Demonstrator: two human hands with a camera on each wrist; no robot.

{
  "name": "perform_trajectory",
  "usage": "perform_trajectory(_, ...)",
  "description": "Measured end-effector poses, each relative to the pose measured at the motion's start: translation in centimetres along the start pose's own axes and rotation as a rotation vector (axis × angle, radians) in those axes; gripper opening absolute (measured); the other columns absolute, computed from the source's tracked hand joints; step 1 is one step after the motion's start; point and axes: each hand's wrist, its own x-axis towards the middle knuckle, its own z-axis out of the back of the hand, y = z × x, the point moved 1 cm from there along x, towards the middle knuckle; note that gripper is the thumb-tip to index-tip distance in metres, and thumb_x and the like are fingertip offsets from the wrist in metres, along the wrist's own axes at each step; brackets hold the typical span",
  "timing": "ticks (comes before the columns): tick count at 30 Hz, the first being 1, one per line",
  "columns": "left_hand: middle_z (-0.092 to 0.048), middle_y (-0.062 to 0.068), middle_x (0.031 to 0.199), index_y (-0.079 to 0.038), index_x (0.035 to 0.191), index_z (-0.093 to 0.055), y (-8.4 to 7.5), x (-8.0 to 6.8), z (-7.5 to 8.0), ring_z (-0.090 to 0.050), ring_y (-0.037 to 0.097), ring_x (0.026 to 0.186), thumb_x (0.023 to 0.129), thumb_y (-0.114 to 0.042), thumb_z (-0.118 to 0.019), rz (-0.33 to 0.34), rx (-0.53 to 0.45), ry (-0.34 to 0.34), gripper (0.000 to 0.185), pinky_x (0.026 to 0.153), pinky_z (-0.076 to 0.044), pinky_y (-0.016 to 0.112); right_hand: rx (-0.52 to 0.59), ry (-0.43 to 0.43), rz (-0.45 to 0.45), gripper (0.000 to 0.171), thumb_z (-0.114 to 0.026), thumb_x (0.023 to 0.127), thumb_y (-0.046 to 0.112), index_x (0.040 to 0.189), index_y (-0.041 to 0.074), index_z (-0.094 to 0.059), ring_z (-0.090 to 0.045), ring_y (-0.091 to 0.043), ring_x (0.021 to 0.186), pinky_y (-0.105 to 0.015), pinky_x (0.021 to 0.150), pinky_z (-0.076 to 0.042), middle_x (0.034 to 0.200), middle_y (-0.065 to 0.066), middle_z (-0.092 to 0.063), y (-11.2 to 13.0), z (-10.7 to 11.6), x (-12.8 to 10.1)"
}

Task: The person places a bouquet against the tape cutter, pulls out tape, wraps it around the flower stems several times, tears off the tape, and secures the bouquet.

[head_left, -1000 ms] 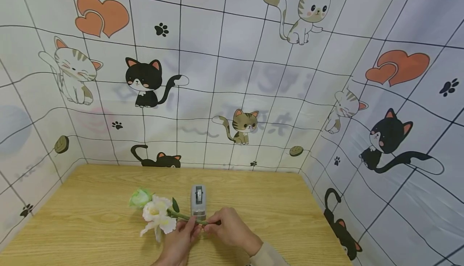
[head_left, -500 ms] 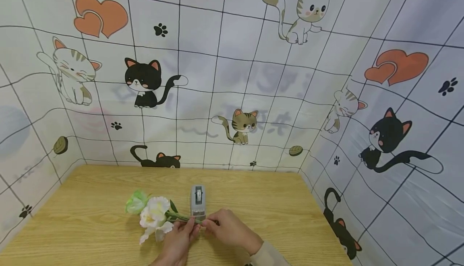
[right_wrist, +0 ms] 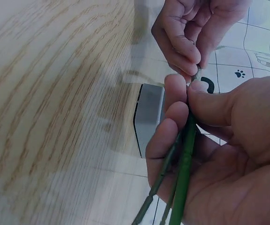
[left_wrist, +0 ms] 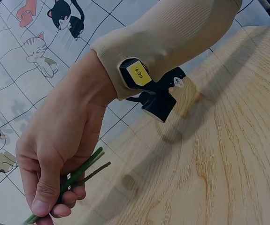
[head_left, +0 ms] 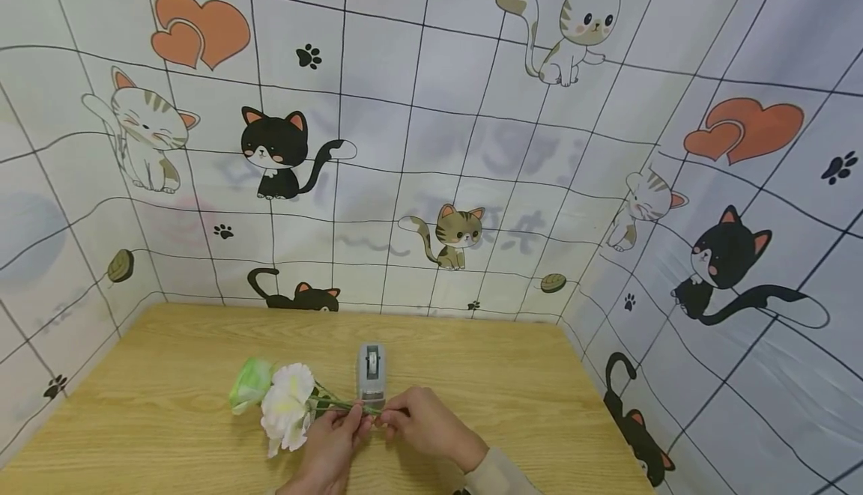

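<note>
Two artificial flowers, a white one (head_left: pixel 288 405) with a yellowish middle and a pale green one (head_left: pixel 251 384), are held by their stems (head_left: pixel 332 396) just above the table. My left hand (head_left: pixel 330 442) pinches the stems partway along, near the flower heads. Close by on the right, my right hand (head_left: pixel 428 424) grips the stem ends between thumb and curled fingers. Bare green stem ends (left_wrist: pixel 88 166) poke out past this hand in the left wrist view. A grey tape dispenser (head_left: pixel 371 375) stands right behind the hands.
The wooden table (head_left: pixel 499 375) meets a cat-patterned cloth wall (head_left: pixel 377 180) at the back, with more of that cloth at both sides. A wrist camera (left_wrist: pixel 156 98) with a yellow label sits at the right sleeve.
The flower heads have turned about their stems; the white bloom now faces another way and the green one sits further left. Both hands keep their places on the stems, the view having shifted slightly.
</note>
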Motion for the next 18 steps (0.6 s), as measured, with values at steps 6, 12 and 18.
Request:
perform_trajectory(6, -0.073, 0.017, 0.12, 0.028, 0.141, -0.052, 0.9, 1.0, 0.6, -0.078, 0.009, 0.099, 0.122, -0.009, -0.061, -0.024, -0.011, 0.058, 0.043, 0.092, -0.067, 0.018, -0.013, -0.075, -0.011, 0.015, -0.078, 0.112, 0.008, 0.114, 0.006, -0.092, -0.069, 0.001, 0.075, -0.017, 0.067, -0.055, 0.096, -0.008, -0.09, 0.0, -0.1, -0.1)
perform_trajectory(12, -0.072, 0.014, 0.115, 0.029, 0.144, -0.047, 0.2, 0.2, -0.3, -0.075, 0.007, 0.097, 0.124, -0.009, -0.055, 0.005, 0.005, 0.043, 0.044, 0.09, -0.066, 0.016, -0.021, -0.121, -0.035, 0.013, -0.083, 0.108, 0.01, 0.117, 0.005, -0.092, -0.076, -0.001, 0.087, -0.019, 0.072, -0.061, 0.108, -0.009, -0.091, 0.1, 0.1, -0.2)
perform_trajectory(18, -0.071, 0.014, 0.113, 0.028, 0.142, -0.045, -0.2, -0.1, -0.6, -0.074, 0.007, 0.095, 0.123, -0.005, -0.055, 0.011, -0.028, 0.015, 0.04, 0.09, -0.066, 0.016, -0.06, -0.149, -0.026, 0.014, -0.086, 0.106, 0.012, 0.117, 0.006, -0.092, -0.081, -0.006, 0.096, -0.022, 0.079, -0.066, 0.111, -0.009, -0.091, 0.3, 0.2, -0.2)
